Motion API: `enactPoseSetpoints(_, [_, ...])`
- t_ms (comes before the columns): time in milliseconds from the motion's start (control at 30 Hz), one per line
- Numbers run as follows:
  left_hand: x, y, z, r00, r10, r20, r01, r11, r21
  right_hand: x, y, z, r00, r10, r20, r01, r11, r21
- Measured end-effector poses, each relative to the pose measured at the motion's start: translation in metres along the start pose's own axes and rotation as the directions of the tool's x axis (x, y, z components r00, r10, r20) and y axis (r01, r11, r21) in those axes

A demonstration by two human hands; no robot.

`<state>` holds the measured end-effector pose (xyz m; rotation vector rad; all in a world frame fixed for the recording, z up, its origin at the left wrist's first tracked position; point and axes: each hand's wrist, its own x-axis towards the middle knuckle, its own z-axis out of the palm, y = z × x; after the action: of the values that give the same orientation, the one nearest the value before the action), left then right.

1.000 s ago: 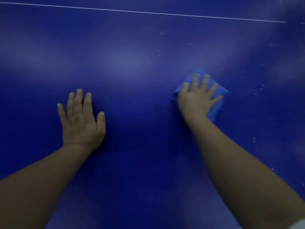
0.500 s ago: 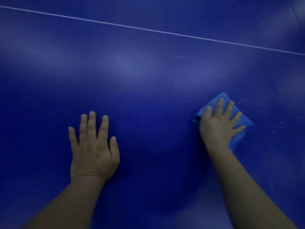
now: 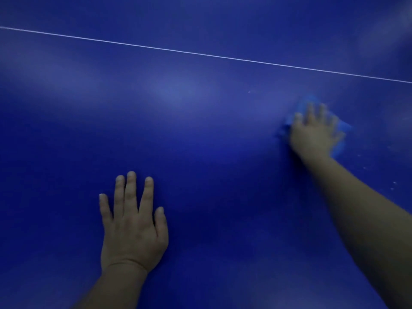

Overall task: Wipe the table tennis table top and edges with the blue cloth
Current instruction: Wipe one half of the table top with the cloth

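The dark blue table tennis table top (image 3: 200,134) fills the whole view. My right hand (image 3: 314,132) lies flat on the folded blue cloth (image 3: 343,128) at the right, fingers spread and pressing it onto the surface; hand and cloth are blurred with motion. The cloth shows only around my fingers and palm. My left hand (image 3: 131,226) rests flat on the table at the lower left, fingers straight and slightly spread, holding nothing.
A thin white line (image 3: 200,54) crosses the table from upper left down to the right edge. Small pale specks (image 3: 393,185) dot the surface to the right of my right forearm.
My right hand has slid the cloth further away and to the right across the table. My left hand stays planted; the view has shifted so the white line sits lower.
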<state>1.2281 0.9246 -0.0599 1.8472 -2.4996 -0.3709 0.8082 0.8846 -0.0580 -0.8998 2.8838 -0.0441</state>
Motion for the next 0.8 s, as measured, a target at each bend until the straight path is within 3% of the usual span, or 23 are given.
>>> enactPoseSetpoints(67, [-0.001,0.0,0.0,1.0,0.004,0.009,-0.004,1.0,-0.001,0.006,0.026,-0.011,0.957,0.287,0.035,-0.289,0.954,0.084])
enactPoseSetpoints(133, [-0.001,0.0,0.001,1.0,0.006,0.011,-0.006,1.0,-0.011,-0.009,0.008,-0.006,0.966,0.259,0.019,-0.259,0.963,0.077])
enactPoseSetpoints(200, [-0.001,0.0,0.001,1.0,0.003,0.015,-0.002,1.0,-0.007,-0.039,-0.034,0.007,1.0,-0.026,0.005,0.025,0.999,0.036])
enactPoseSetpoints(233, [0.0,0.001,0.0,1.0,0.0,0.022,0.0,1.0,-0.007,-0.059,-0.058,0.014,0.973,-0.231,0.011,0.231,0.973,0.021])
enactPoseSetpoints(267, [0.0,0.001,0.0,1.0,-0.003,0.026,0.004,1.0,-0.009,-0.083,-0.078,0.02,0.889,-0.456,0.035,0.457,0.89,0.005])
enactPoseSetpoints(300, [0.0,0.001,-0.001,1.0,-0.008,0.029,0.009,1.0,-0.011,-0.105,-0.091,0.024,0.749,-0.658,0.072,0.66,0.751,0.001])
enactPoseSetpoints(333, [0.0,0.001,-0.001,0.999,-0.012,0.033,0.012,1.0,-0.01,-0.116,-0.093,0.026,0.613,-0.784,0.093,0.788,0.616,0.002])
enactPoseSetpoints(367, [0.0,0.001,-0.002,0.999,-0.014,0.037,0.015,1.0,-0.007,-0.113,-0.088,0.024,0.542,-0.835,0.097,0.839,0.545,0.007])
enactPoseSetpoints(400, [0.0,0.001,-0.002,0.999,-0.015,0.04,0.016,1.0,-0.008,-0.097,-0.08,0.019,0.565,-0.821,0.083,0.823,0.567,0.007])
enactPoseSetpoints(433, [0.001,0.001,-0.002,0.999,-0.016,0.04,0.017,1.0,-0.01,-0.076,-0.068,0.015,0.671,-0.739,0.065,0.74,0.672,-0.007])
enactPoseSetpoints(500, [0.001,0.0,-0.003,0.999,-0.011,0.036,0.012,1.0,-0.011,-0.03,-0.03,0.006,0.918,-0.395,0.034,0.396,0.917,-0.057])
enactPoseSetpoints(533, [0.002,0.0,-0.002,0.999,-0.007,0.033,0.007,1.0,-0.007,-0.013,-0.008,0.002,0.982,-0.184,0.037,0.186,0.982,-0.04])
enactPoseSetpoints(567, [0.002,-0.001,-0.002,1.0,-0.005,0.03,0.005,1.0,-0.002,-0.003,0.01,-0.002,0.999,-0.013,0.043,0.013,1.0,-0.002])
enactPoseSetpoints(633, [0.002,-0.002,-0.002,1.0,-0.003,0.026,0.003,1.0,0.0,-0.003,0.023,-0.006,0.989,0.139,0.05,-0.141,0.988,0.057])
enactPoseSetpoints(700, [0.001,-0.002,-0.002,1.0,0.002,0.023,-0.003,1.0,0.009,-0.019,-0.003,0.001,0.992,0.117,0.047,-0.121,0.99,0.076])
enactPoseSetpoints(800, [0.001,-0.001,-0.002,1.0,0.016,0.02,-0.017,1.0,0.013,-0.066,-0.092,0.024,0.978,-0.209,-0.004,0.209,0.978,-0.003])
